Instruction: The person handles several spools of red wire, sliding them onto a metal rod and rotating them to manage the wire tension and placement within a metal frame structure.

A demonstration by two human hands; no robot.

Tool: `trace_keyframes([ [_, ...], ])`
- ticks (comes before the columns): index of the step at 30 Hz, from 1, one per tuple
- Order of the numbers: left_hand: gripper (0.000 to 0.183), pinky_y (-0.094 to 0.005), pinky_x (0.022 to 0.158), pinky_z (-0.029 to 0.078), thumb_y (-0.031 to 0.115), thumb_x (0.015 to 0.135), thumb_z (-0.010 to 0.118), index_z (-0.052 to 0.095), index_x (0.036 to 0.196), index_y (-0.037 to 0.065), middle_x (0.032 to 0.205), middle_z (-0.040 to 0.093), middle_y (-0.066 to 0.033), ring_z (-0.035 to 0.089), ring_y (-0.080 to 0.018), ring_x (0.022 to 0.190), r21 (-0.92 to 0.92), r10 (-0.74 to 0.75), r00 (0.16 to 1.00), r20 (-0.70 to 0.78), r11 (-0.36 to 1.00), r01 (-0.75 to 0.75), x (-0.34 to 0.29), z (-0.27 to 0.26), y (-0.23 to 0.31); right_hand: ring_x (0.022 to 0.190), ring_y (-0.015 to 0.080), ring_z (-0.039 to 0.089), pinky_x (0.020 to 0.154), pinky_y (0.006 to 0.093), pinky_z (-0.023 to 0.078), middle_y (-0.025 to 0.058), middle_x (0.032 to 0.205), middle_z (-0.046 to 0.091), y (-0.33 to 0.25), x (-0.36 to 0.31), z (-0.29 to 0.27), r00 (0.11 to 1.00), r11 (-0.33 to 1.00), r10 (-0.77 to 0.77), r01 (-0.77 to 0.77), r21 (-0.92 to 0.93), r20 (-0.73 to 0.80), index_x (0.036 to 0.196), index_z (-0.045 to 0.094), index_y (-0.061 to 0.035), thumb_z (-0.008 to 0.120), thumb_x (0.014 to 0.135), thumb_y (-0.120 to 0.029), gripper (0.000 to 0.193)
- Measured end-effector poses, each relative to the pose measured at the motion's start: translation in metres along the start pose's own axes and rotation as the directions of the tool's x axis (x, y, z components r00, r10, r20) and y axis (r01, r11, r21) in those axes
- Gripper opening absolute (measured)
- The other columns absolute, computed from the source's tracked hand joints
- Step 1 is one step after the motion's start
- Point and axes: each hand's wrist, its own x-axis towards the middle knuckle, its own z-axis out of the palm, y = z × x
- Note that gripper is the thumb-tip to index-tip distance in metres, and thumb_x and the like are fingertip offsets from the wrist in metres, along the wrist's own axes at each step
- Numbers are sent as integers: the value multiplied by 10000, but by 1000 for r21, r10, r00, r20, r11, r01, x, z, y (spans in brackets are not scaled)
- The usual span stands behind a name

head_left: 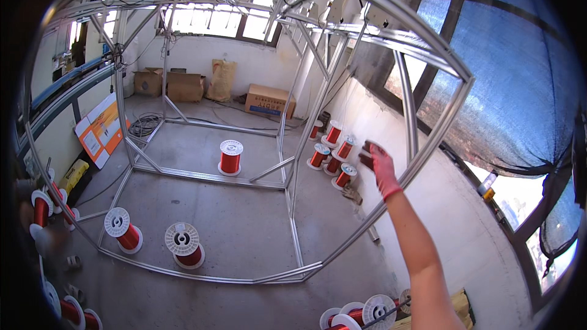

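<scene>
My right arm reaches up from the lower right, and my right hand (384, 171) wears a red-pink glove. Its fingers point up and left, held apart, and look dark at the ends; I make out no object in them. From this view the hand appears beside a slanted bar of the silver metal frame (361, 219). Left of it, by the white wall, stands a group of spools wound with red-copper wire (345, 175). My left hand is not in view.
Single wire spools stand at mid-floor (230, 160), front left (125, 232) and front centre (189, 256). More spools line the left rim and lower edge. Cardboard boxes (185, 87) sit by the back wall. Coiled cable (145, 124) lies near an orange-white board (103, 131).
</scene>
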Motion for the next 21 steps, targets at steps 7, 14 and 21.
trace_keyframes([
  [7,558,-402,758,459,600,722,552,616,962,100,909,620,-130,589,-294,852,-38,-115,972,205,991,125,2,-26,19,828,212,634,740,310,535,69,1117,573,6,169,44,994,989,-106,104,109,12,1193,527,-80,582,878,-214,347],
  [14,541,-398,760,461,538,693,604,566,1005,97,941,591,-134,573,-286,890,32,-79,991,109,997,76,17,16,-8,866,264,637,726,320,549,82,1110,573,-8,272,96,959,930,-273,243,274,75,1214,471,-90,609,844,-82,394],
  [21,504,-399,716,474,499,683,626,550,984,102,916,593,-126,588,-286,844,15,-116,970,216,993,116,12,3,-8,768,175,645,674,277,551,68,913,647,-12,284,96,953,927,-293,264,266,73,997,588,-34,648,815,-77,197],
])
